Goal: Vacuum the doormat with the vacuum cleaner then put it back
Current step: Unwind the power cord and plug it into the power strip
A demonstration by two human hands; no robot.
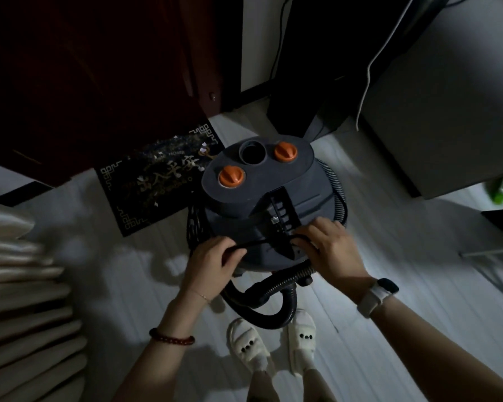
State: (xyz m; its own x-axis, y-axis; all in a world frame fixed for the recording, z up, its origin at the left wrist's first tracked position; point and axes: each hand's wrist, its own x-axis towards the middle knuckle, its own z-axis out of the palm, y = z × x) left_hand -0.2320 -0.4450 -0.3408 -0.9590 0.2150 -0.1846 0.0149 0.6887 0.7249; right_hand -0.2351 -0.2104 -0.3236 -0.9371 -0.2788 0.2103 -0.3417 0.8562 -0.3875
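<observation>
— Where's the vacuum cleaner right now?

— Right in front of me on the pale floor (360, 329). The vacuum cleaner (262, 204) is a dark grey canister, seen from above, with two orange knobs (232, 176) on its lid and an open round port (251, 153) between them. My feet in white slippers (249, 346) stand just behind it.

— And your hands?

— Both are down on the near side of the canister. My left hand (212, 265) has its fingers curled round a thin black cord (256, 242), which runs across the body toward the black handle bracket (282, 224). My right hand (331, 248) rests on the other side of that bracket, fingers bent onto the cord's far end there; how firmly it grips is hard to tell in this dim light.

— Where's the doormat?

— The doormat (145, 181) lies flat on the floor, just beyond and to the left of the vacuum, touching its far edge in the view. It's black with a gold border pattern and gold characters, and white scraps are scattered over it. Its far end sits against the dark red door (99, 82).

— What about the hose?

— The ribbed black hose (273, 311) loops on the floor between the canister and my slippers, and another stretch curves round the right side of the body.

— Anything else nearby?

— A grey cabinet (447, 111) at the right with a white cable (369, 68) hanging down it, and pale folded fabric (21, 285) at the left.
</observation>
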